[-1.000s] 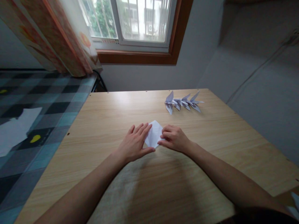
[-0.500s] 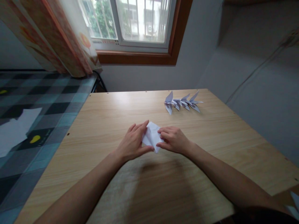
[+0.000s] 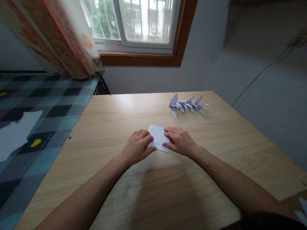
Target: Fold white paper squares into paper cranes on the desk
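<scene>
Holding paper (image 3: 158, 138) by edges, hands (image 3: 137, 144) (image 3: 179, 141) well inside table (image 3: 115, 119) edges.

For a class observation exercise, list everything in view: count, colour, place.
table: 1, light wood, middle
folded paper: 1, white, centre
paper sprig: 1, whitish, table's far side
cloth: 1, blue and black, left
loose paper: count unclear, white, on cloth
curtain: 1, orange and cream, upper left
window: 1, brown frame, top
walls: 2, grey, behind and right
cable: 1, pale, right wall
small items: count unclear, white, lower right
left hand: 1, bare, paper's left side
right hand: 1, bare, paper's right side
</scene>
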